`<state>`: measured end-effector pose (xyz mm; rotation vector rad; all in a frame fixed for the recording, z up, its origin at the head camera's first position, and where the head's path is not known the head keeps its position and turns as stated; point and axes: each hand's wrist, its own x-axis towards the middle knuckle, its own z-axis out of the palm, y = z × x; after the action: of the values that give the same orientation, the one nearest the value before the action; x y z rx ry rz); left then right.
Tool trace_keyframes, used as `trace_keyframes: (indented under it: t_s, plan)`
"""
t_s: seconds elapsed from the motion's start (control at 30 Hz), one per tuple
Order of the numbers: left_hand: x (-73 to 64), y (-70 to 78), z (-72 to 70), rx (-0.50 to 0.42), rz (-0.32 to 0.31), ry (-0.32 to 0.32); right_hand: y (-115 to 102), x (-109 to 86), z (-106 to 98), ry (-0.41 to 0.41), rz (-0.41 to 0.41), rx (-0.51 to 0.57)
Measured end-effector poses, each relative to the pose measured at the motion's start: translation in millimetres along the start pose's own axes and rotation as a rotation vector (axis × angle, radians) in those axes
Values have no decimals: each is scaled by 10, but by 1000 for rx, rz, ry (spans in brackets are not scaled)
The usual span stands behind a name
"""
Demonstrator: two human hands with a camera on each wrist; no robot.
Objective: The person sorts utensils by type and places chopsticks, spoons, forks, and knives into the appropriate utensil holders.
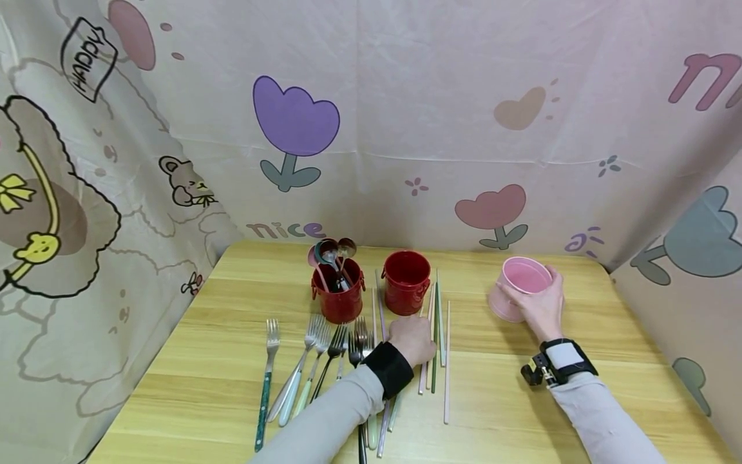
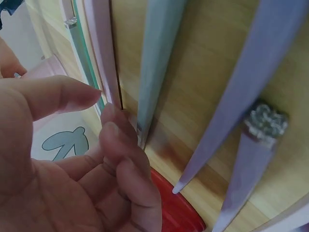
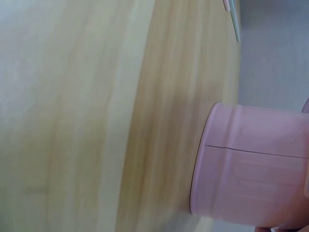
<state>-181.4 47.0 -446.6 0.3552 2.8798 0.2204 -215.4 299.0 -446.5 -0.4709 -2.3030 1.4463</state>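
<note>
My left hand (image 1: 413, 341) is low over a spread of chopsticks (image 1: 447, 374) on the table. In the left wrist view its thumb and index fingertips come close together beside a pink chopstick (image 2: 102, 43), the other fingers loosely bent; nothing is lifted. A pale green chopstick (image 2: 159, 53) and purple chopsticks (image 2: 236, 82) lie nearby. At the right, my right hand (image 1: 542, 303) grips a pink bucket (image 1: 505, 303) by its rim and side, thumb to the left. The bucket's base sits on the table in the right wrist view.
A red bucket (image 1: 342, 308) holding several spoons (image 1: 329, 252) stands at the back, left of another red bucket (image 1: 407, 290). Several forks (image 1: 313, 332) lie left of my left arm, with a green-handled fork (image 1: 265, 393) outermost. Patterned cloth (image 1: 371, 129) hangs behind the table.
</note>
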Motion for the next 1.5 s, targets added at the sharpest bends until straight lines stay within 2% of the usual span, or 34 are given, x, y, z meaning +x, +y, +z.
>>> trace_keyframes:
  t_s: [0.2,0.37,0.53,0.67,0.93,1.13,1.3,1.5]
  plan:
    - [58,29,22,15,-19,1,4,-71,-11,-42,-25,-34]
    - [87,67,28,37,-48,1,14,-156,-21,-78,-79,-41]
    - [97,105,41,48,-73,-5,38,-204,-41,-102,-107,-28]
    - [80,91,43,46,-70,2,58,-220,-42,-115,-109,-40]
    - [39,12,-2,-33,-1,15,59,-228,-49,-119,-116,-23]
    - [53,-80,-177,-190,50,19,61,-235,-40,-123,-117,-15]
    - [89,-131,-327,-281,114,70,63,-234,-40,-123,-115,-13]
    - [120,-121,-497,-380,225,210,73,-247,-16,-137,-125,3]
